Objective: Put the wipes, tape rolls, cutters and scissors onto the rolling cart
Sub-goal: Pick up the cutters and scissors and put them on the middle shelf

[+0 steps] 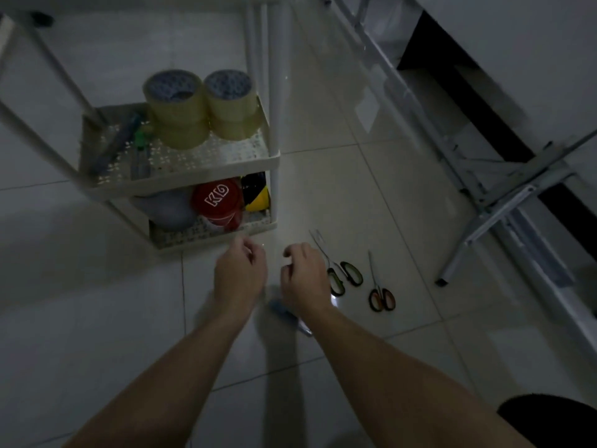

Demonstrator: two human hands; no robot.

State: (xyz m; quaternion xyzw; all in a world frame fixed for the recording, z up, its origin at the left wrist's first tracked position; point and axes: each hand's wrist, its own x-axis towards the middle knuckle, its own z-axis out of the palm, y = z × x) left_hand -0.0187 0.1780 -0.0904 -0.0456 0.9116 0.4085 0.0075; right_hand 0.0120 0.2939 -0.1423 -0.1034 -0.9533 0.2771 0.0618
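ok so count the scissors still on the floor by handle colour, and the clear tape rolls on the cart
Green-handled scissors, on the floor: 1
Orange-handled scissors, on the floor: 1
Clear tape rolls, in two stacks on the cart shelf: 4
Total: 6

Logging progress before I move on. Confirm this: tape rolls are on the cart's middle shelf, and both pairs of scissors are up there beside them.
Not right. The head view shows the tape rolls on the cart, but both pairs of scissors lie on the floor, right of the right hand.
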